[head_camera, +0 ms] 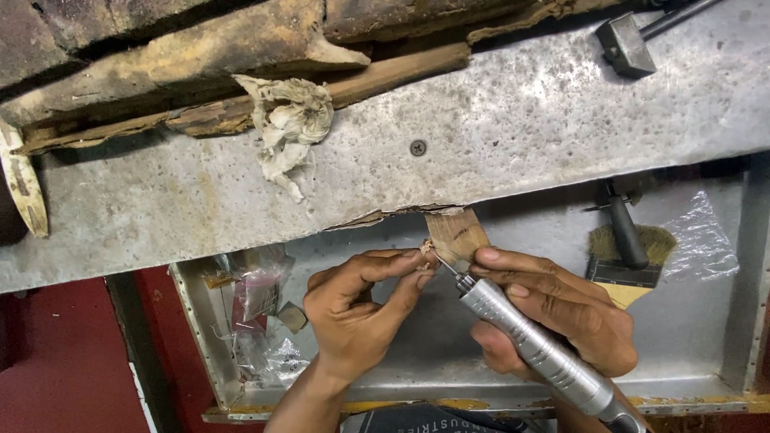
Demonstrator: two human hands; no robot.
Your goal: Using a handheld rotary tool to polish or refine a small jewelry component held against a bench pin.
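Both my hands work close together over a dented metal tray [706,337]: my left hand [357,317] pinches a tiny pale carved piece [426,250] between thumb and fingertips, and my right hand [553,309] grips a ribbed silver rotary tool [533,345] like a pen, its thin bit touching that piece. Just behind them, a flat wooden wedge [457,234] juts from under the scuffed grey tabletop [521,120], where a crumpled rag [290,122], a screw [418,147] and a hammer [630,40] lie; a bristle brush [630,261] sits to the right.

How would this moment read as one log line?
left hand: pinches small tan carved piece | right hand: grips silver metal rotary handpiece, tip at piece | nearby: flat bristle brush
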